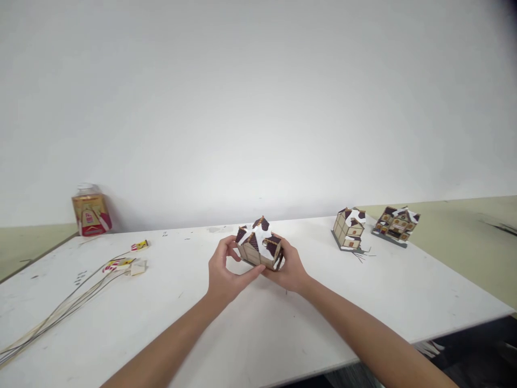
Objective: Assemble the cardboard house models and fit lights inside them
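Between my two hands is a miniature model house [259, 243], with a dark brown roof, white snow-like patches and beige walls. My left hand [226, 272] grips its left side, the thumb along the lower front edge. My right hand [291, 267] is closed round the right side, its fingers partly hidden behind the house. The house is tilted a little, and whether its base touches the white table [226, 350] I cannot tell. To the right stand a second model house [349, 230] on a grey base and a third, wider model house [398, 225].
A gold and red bottle with a white cap [91, 210] stands at the back left by the wall. Long thin wires [60, 307] with small yellow, red and white pieces [119, 264] lie on the left. Thin dark twigs [359, 257] lie beside the second house.
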{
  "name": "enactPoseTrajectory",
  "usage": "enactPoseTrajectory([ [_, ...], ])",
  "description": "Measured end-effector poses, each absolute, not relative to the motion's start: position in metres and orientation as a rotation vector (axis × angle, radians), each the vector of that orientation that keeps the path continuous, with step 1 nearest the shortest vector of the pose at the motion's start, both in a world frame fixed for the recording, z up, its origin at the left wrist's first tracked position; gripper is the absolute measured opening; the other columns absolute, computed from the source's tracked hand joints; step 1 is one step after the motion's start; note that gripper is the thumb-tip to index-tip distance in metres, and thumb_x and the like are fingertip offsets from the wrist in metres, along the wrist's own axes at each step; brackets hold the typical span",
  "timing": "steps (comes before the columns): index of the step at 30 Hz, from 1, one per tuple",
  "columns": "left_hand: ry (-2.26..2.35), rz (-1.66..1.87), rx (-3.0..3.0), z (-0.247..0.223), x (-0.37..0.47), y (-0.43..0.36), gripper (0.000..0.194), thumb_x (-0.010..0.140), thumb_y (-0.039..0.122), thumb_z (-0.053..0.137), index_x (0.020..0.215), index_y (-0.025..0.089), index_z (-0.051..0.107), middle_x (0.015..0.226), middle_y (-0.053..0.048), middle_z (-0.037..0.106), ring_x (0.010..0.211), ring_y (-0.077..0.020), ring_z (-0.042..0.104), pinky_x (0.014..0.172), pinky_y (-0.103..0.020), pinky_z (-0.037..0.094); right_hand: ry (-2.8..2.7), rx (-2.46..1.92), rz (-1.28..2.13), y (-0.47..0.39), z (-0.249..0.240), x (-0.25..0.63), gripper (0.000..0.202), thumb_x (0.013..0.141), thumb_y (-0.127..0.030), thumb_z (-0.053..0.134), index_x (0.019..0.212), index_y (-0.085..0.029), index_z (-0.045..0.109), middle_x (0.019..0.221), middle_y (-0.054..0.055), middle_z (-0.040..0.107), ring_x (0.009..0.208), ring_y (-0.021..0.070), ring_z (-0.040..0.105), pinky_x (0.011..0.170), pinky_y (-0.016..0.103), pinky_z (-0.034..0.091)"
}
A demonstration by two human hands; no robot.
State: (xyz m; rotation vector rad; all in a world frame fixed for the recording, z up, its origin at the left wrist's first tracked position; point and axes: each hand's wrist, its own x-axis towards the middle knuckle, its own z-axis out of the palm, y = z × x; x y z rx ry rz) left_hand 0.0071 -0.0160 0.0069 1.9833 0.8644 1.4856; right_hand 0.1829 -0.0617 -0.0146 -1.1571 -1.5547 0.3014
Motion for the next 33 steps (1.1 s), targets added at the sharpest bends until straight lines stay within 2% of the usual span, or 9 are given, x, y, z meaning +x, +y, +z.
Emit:
enactPoseTrajectory([
  [2, 0.815, 1.513, 1.938, 0.008, 0.006, -0.013, 0.066, 0.056, 0.037, 0.083, 0.109, 0.021, 0.047, 0.079, 0.002, 0.055, 0.070, -0.0140, 0.052, 0.075, -0.032, 0.045, -1.549, -1.054, 0.491, -0.065, -0.011, 0.185, 0.065, 0.063, -0.029, 0.077, 0.121, -0.020, 0.049, 0.114, 0.011, 0.063, 0.100, 0.0272, 0.062, 0.084, 0.042, 0.052],
  [4, 0.774, 1.464, 1.854, 0.009, 0.005, -0.011, 0.067, 0.055, 0.036, 0.084, 0.109, 0.021, 0.047, 0.087, -0.001, 0.058, 0.078, -0.0166, 0.055, 0.077, -0.031, 0.045, -1.553, -0.975, 0.662, -0.067, -0.009, 0.185, 0.061, 0.062, -0.029, 0.080, 0.116, -0.021, 0.053, 0.111, 0.009, 0.064, 0.101, 0.0274, 0.062, 0.084, 0.042, 0.052],
  [7, 0.628, 1.226, 1.710, 0.009, 0.005, -0.009, 0.072, 0.056, 0.037, 0.083, 0.115, 0.021, 0.046, 0.100, -0.006, 0.060, 0.087, -0.0201, 0.058, 0.075, -0.031, 0.047, -1.545, -0.911, 0.888, -0.070, -0.009, 0.182, 0.062, 0.063, -0.030, 0.081, 0.118, -0.023, 0.053, 0.113, 0.008, 0.064, 0.104, 0.0283, 0.061, 0.086, 0.044, 0.052],
  [11, 0.412, 0.937, 1.555, 0.007, 0.006, -0.009, 0.061, 0.061, 0.037, 0.081, 0.110, 0.016, 0.052, 0.099, -0.010, 0.064, 0.086, -0.0235, 0.061, 0.072, -0.033, 0.050, -1.541, -0.866, 1.028, -0.070, -0.010, 0.180, 0.067, 0.059, -0.029, 0.084, 0.118, -0.023, 0.052, 0.116, 0.009, 0.062, 0.107, 0.0287, 0.059, 0.089, 0.046, 0.050],
  [14, 0.374, 0.873, 1.542, 0.004, 0.007, -0.008, 0.057, 0.059, 0.032, 0.082, 0.106, 0.014, 0.056, 0.099, -0.011, 0.066, 0.085, -0.0254, 0.063, 0.072, -0.035, 0.051, -1.545, -0.834, 1.021, -0.070, -0.008, 0.181, 0.069, 0.053, -0.025, 0.087, 0.114, -0.023, 0.053, 0.113, 0.007, 0.061, 0.106, 0.0280, 0.059, 0.091, 0.046, 0.049],
  [17, 0.339, 0.837, 1.547, 0.002, 0.006, -0.008, 0.062, 0.057, 0.028, 0.084, 0.110, 0.015, 0.056, 0.101, -0.011, 0.067, 0.086, -0.0265, 0.063, 0.073, -0.036, 0.052, -1.541, -0.796, 1.044, -0.069, -0.006, 0.181, 0.072, 0.051, -0.024, 0.088, 0.113, -0.024, 0.052, 0.109, 0.007, 0.062, 0.104, 0.0268, 0.059, 0.090, 0.045, 0.049],
  [24, 0.276, 0.781, 1.590, 0.005, 0.004, -0.010, 0.065, 0.058, 0.025, 0.084, 0.116, 0.017, 0.054, 0.103, -0.013, 0.066, 0.096, -0.0306, 0.063, 0.077, -0.041, 0.053, -1.572, -0.811, 1.018, -0.073, -0.002, 0.180, 0.072, 0.051, -0.031, 0.087, 0.110, -0.024, 0.047, 0.100, 0.004, 0.061, 0.093, 0.0236, 0.062, 0.078, 0.038, 0.053],
  [27, 0.270, 0.778, 1.638, 0.002, 0.003, -0.010, 0.066, 0.059, 0.024, 0.083, 0.118, 0.018, 0.053, 0.102, -0.012, 0.066, 0.097, -0.0307, 0.063, 0.077, -0.040, 0.053, -1.602, -0.879, 0.908, -0.075, 0.000, 0.180, 0.065, 0.055, -0.038, 0.084, 0.106, -0.025, 0.046, 0.094, 0.002, 0.060, 0.085, 0.0209, 0.061, 0.072, 0.035, 0.052],
  [33, 0.235, 0.842, 1.674, -0.002, 0.004, -0.010, 0.063, 0.059, 0.023, 0.083, 0.115, 0.018, 0.054, 0.100, -0.010, 0.065, 0.094, -0.0269, 0.062, 0.082, -0.039, 0.051, -1.731, -1.030, 0.529, -0.072, -0.001, 0.185, 0.062, 0.054, -0.048, 0.081, 0.102, -0.023, 0.051, 0.092, 0.004, 0.058, 0.086, 0.0222, 0.057, 0.075, 0.038, 0.050],
])
